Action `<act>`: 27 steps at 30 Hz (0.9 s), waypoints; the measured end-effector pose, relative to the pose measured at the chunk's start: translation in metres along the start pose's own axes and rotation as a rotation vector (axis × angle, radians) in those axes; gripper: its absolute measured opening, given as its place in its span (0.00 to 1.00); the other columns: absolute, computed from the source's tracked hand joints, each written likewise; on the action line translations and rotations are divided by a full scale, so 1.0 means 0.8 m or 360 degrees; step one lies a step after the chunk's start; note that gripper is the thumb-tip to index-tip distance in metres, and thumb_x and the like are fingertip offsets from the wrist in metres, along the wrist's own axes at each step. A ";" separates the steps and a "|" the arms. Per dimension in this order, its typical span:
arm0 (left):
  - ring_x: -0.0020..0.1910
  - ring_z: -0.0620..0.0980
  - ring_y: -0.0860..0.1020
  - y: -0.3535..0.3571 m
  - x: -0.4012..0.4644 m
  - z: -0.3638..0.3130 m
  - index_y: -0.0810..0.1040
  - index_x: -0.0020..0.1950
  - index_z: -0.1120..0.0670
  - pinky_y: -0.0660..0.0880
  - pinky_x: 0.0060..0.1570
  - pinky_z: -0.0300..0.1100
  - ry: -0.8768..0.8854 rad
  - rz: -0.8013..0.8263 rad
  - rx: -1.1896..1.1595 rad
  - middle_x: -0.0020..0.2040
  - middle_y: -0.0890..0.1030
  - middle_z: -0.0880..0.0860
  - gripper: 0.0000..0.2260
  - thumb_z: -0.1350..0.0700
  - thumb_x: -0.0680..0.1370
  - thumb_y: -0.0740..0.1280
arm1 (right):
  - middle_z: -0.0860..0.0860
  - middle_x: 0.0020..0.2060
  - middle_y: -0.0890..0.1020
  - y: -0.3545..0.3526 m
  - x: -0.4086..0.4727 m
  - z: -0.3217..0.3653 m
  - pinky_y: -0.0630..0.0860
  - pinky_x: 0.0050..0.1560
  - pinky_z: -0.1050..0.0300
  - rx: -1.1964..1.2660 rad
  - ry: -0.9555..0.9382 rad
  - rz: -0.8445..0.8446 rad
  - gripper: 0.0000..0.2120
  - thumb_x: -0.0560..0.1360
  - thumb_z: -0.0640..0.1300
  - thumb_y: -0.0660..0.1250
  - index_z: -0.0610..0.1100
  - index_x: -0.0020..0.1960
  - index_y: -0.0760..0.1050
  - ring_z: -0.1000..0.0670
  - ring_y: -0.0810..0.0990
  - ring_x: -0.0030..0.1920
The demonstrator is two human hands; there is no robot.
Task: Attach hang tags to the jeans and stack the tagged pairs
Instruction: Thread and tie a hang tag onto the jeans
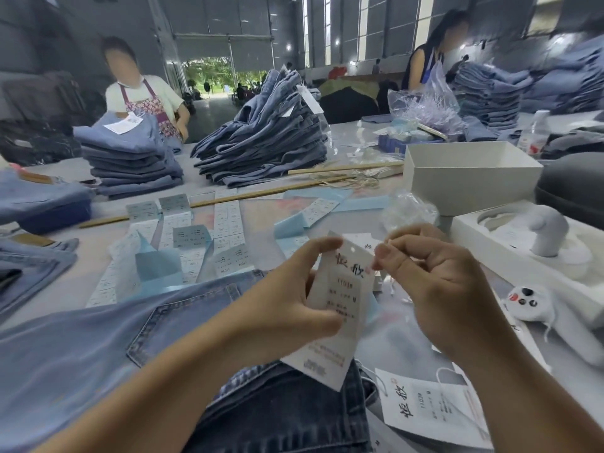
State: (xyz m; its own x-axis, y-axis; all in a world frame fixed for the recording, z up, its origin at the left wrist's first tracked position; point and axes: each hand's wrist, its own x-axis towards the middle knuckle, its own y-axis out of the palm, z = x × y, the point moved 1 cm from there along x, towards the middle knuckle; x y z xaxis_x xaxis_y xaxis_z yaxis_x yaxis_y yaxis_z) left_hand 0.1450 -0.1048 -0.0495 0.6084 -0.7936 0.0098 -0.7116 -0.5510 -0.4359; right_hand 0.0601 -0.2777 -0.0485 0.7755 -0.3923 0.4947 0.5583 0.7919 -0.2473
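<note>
A white hang tag [343,295] with black characters is held upright over the table. My left hand [294,299] grips its left edge, thumb across the front. My right hand [434,282] has its fingers curled and pinches at the tag's top right corner, near the punched hole; a thin white string [392,287] hangs just below it. A pair of blue jeans [98,348] lies flat beneath my forearms, back pocket up. Another tag with a string [428,407] lies on the table at lower right.
Sticker sheets and blue backing paper [183,243] cover the table's middle. Stacks of folded jeans [268,142] [130,155] stand behind them. An open white box [467,178], a moulded white tray [529,246] and a white controller [536,308] sit at right. Two people work at the far side.
</note>
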 end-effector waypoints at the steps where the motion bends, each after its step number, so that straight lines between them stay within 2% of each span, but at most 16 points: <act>1: 0.48 0.49 0.84 0.004 -0.006 0.000 0.56 0.68 0.25 0.82 0.49 0.55 -0.0008 0.0000 0.0007 0.52 0.84 0.43 0.38 0.55 0.69 0.70 | 0.55 0.38 0.80 0.002 -0.005 0.002 0.72 0.39 0.65 -0.0044 -0.0004 -0.0022 0.14 0.78 0.47 0.68 0.44 0.35 0.81 0.55 0.77 0.41; 2: 0.47 0.47 0.84 0.007 -0.011 0.001 0.50 0.71 0.25 0.83 0.47 0.53 -0.0012 -0.0004 0.0042 0.51 0.84 0.42 0.42 0.54 0.69 0.70 | 0.54 0.36 0.80 0.004 -0.010 0.003 0.71 0.37 0.63 -0.0074 -0.0011 -0.0026 0.15 0.79 0.48 0.66 0.43 0.35 0.79 0.54 0.77 0.38; 4: 0.42 0.44 0.83 0.011 -0.017 -0.001 0.42 0.76 0.30 0.81 0.41 0.43 -0.0009 -0.0005 0.0118 0.45 0.83 0.43 0.47 0.54 0.68 0.69 | 0.51 0.30 0.79 0.009 -0.019 0.006 0.70 0.32 0.61 -0.0066 0.0005 0.0043 0.18 0.78 0.50 0.61 0.41 0.34 0.75 0.53 0.75 0.31; 5: 0.40 0.47 0.82 0.013 -0.020 -0.003 0.44 0.78 0.33 0.79 0.38 0.44 0.0014 0.0003 0.0132 0.44 0.83 0.46 0.47 0.54 0.68 0.68 | 0.51 0.27 0.78 0.011 -0.023 0.006 0.69 0.30 0.62 -0.0039 0.0036 0.0099 0.19 0.78 0.50 0.60 0.41 0.33 0.73 0.54 0.73 0.29; 7: 0.43 0.53 0.82 0.015 -0.025 -0.006 0.55 0.76 0.32 0.80 0.41 0.52 0.0081 0.0029 0.0121 0.49 0.83 0.48 0.40 0.56 0.69 0.66 | 0.52 0.24 0.73 0.015 -0.028 0.006 0.66 0.30 0.61 0.0038 0.0132 0.0216 0.19 0.77 0.50 0.58 0.40 0.33 0.69 0.54 0.69 0.27; 8: 0.46 0.52 0.83 0.015 -0.028 -0.008 0.60 0.73 0.30 0.80 0.44 0.52 0.0106 0.0038 0.0123 0.53 0.83 0.47 0.36 0.57 0.70 0.65 | 0.50 0.25 0.72 0.017 -0.029 0.006 0.66 0.31 0.55 0.0088 0.0177 0.0260 0.17 0.76 0.50 0.58 0.39 0.35 0.69 0.51 0.68 0.28; 10: 0.48 0.45 0.82 0.015 -0.034 -0.009 0.66 0.67 0.28 0.81 0.44 0.44 0.0132 0.0072 0.0151 0.56 0.82 0.43 0.32 0.56 0.69 0.63 | 0.41 0.30 0.74 0.019 -0.032 0.007 0.69 0.36 0.43 0.0189 0.0251 0.0318 0.16 0.73 0.49 0.57 0.37 0.37 0.72 0.39 0.70 0.34; 11: 0.46 0.42 0.82 0.016 -0.037 -0.009 0.67 0.66 0.28 0.78 0.41 0.39 0.0135 0.0095 0.0153 0.55 0.82 0.41 0.31 0.56 0.68 0.63 | 0.41 0.30 0.75 0.021 -0.033 0.008 0.69 0.36 0.44 0.0223 0.0253 0.0340 0.14 0.73 0.48 0.57 0.38 0.37 0.73 0.40 0.70 0.34; 12: 0.43 0.40 0.81 0.016 -0.040 -0.009 0.67 0.66 0.27 0.76 0.39 0.36 0.0134 0.0117 0.0143 0.55 0.82 0.40 0.32 0.56 0.68 0.63 | 0.48 0.27 0.74 0.022 -0.034 0.009 0.69 0.33 0.52 0.0255 0.0226 0.0360 0.14 0.75 0.45 0.57 0.41 0.35 0.73 0.47 0.71 0.31; 13: 0.40 0.39 0.79 0.016 -0.042 -0.008 0.67 0.66 0.27 0.74 0.37 0.34 0.0131 0.0136 0.0135 0.54 0.82 0.40 0.32 0.57 0.69 0.63 | 0.56 0.24 0.73 0.023 -0.034 0.008 0.68 0.31 0.61 0.0267 0.0203 0.0385 0.17 0.78 0.42 0.57 0.45 0.31 0.73 0.56 0.70 0.27; 15: 0.35 0.39 0.77 0.014 -0.046 -0.006 0.65 0.66 0.25 0.72 0.34 0.32 0.0121 0.0170 0.0123 0.51 0.81 0.38 0.33 0.58 0.69 0.63 | 0.61 0.21 0.72 0.024 -0.034 0.007 0.65 0.26 0.73 0.0272 0.0212 0.0447 0.28 0.81 0.34 0.56 0.52 0.26 0.74 0.63 0.70 0.23; 18: 0.31 0.39 0.72 0.013 -0.050 -0.004 0.65 0.66 0.24 0.70 0.33 0.32 0.0134 0.0219 0.0099 0.47 0.81 0.37 0.35 0.59 0.69 0.62 | 0.61 0.19 0.72 0.025 -0.033 0.009 0.63 0.24 0.75 0.0186 0.0219 0.0478 0.31 0.81 0.32 0.56 0.53 0.24 0.75 0.63 0.71 0.22; 22: 0.31 0.44 0.69 0.013 -0.050 -0.003 0.66 0.65 0.24 0.68 0.34 0.36 0.0128 0.0224 0.0124 0.44 0.80 0.39 0.34 0.59 0.69 0.62 | 0.59 0.18 0.70 0.019 -0.031 0.002 0.61 0.24 0.72 0.0030 0.0280 0.0425 0.21 0.80 0.34 0.57 0.41 0.28 0.68 0.61 0.68 0.21; 24: 0.31 0.46 0.69 0.012 -0.049 -0.001 0.65 0.66 0.24 0.68 0.33 0.38 0.0114 0.0242 0.0139 0.43 0.80 0.41 0.35 0.59 0.69 0.62 | 0.59 0.18 0.70 0.018 -0.030 0.001 0.61 0.24 0.71 -0.0029 0.0313 0.0449 0.23 0.79 0.35 0.58 0.45 0.26 0.66 0.61 0.67 0.21; 27: 0.31 0.45 0.69 0.008 -0.047 0.003 0.64 0.66 0.22 0.68 0.32 0.36 0.0126 0.0322 0.0124 0.39 0.75 0.44 0.34 0.57 0.71 0.64 | 0.60 0.18 0.70 0.016 -0.029 0.006 0.62 0.24 0.72 -0.0074 0.0312 0.0536 0.27 0.79 0.35 0.58 0.50 0.23 0.71 0.61 0.68 0.20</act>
State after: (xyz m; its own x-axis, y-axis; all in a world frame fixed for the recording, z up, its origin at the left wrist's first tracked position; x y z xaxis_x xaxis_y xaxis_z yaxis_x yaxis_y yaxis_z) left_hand 0.1182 -0.0780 -0.0546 0.4246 -0.9053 -0.0155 -0.7851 -0.3596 -0.5043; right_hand 0.0477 -0.2564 -0.0595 0.9566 -0.1996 0.2121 0.2723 0.8713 -0.4084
